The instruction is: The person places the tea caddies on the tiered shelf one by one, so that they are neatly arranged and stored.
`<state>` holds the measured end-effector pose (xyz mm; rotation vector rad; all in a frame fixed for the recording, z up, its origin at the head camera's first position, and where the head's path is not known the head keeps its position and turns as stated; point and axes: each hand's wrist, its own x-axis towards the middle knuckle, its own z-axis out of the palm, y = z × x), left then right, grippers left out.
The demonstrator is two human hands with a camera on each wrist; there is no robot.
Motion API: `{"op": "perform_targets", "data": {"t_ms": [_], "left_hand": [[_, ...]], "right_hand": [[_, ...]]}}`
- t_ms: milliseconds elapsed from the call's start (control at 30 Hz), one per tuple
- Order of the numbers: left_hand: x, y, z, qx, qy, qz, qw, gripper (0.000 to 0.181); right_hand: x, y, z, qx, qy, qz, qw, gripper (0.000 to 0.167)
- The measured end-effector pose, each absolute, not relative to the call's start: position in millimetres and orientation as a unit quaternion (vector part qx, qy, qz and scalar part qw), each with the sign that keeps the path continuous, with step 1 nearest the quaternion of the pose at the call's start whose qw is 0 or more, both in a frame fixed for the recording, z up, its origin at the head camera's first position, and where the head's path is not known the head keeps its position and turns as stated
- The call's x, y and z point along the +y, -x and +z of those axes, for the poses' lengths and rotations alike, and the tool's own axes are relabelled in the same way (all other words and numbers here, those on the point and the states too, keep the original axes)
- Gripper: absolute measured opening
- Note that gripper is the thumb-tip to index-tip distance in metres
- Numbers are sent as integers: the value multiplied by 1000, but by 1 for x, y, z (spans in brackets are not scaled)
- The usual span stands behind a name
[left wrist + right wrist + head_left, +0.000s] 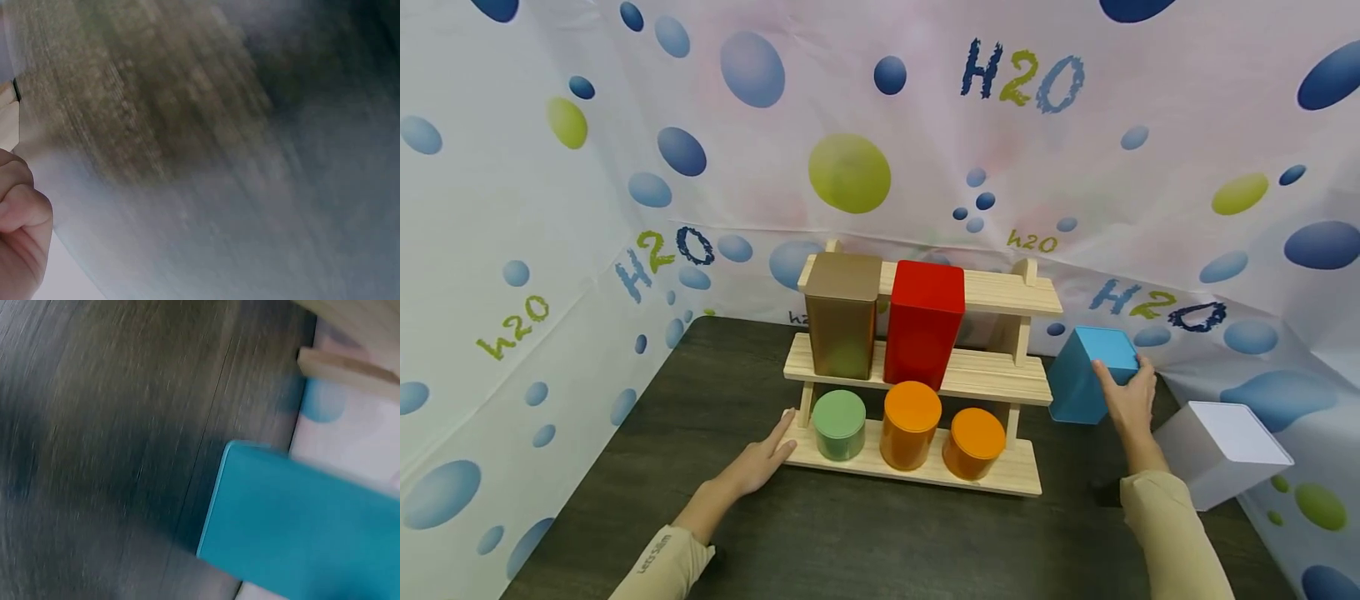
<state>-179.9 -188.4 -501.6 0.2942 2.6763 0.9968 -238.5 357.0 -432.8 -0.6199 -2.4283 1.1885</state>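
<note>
At the right of the head view, my right hand [1131,404] grips a blue box [1078,383] near its top, thumb on one side and fingers on the other. The same blue box [294,519] fills the lower right of the right wrist view, where the hand is out of sight. My left hand [758,462] touches the left end of the wooden shelf's bottom tier [868,458], fingers stretched out. In the left wrist view the left hand [24,231] shows only partly at the edge.
A brown tin [842,317] and a red tin [925,325] stand on the middle tier. Below them are a green canister [839,425] and two orange canisters [910,425]. A white box [1223,454] stands right of the right hand. Patterned sheets hang behind and at both sides.
</note>
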Motion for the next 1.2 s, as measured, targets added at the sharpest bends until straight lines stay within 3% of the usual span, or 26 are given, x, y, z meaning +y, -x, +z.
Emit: {"op": "perform_targets", "data": {"t_ms": [167, 667, 967, 1200], "left_hand": [[-189, 180, -500, 925, -100, 342, 135, 61], [-189, 178, -497, 924, -99, 341, 140, 61], [-189, 177, -498, 923, -100, 345, 136, 61], [-189, 177, -498, 923, -102, 346, 136, 61]], "right_hand": [[345, 243, -433, -853, 258, 420, 174, 98], [358, 226, -431, -839, 196, 478, 170, 83], [367, 225, -438, -826, 199, 502, 160, 97], [369, 228, -440, -817, 197, 511, 182, 96]]}}
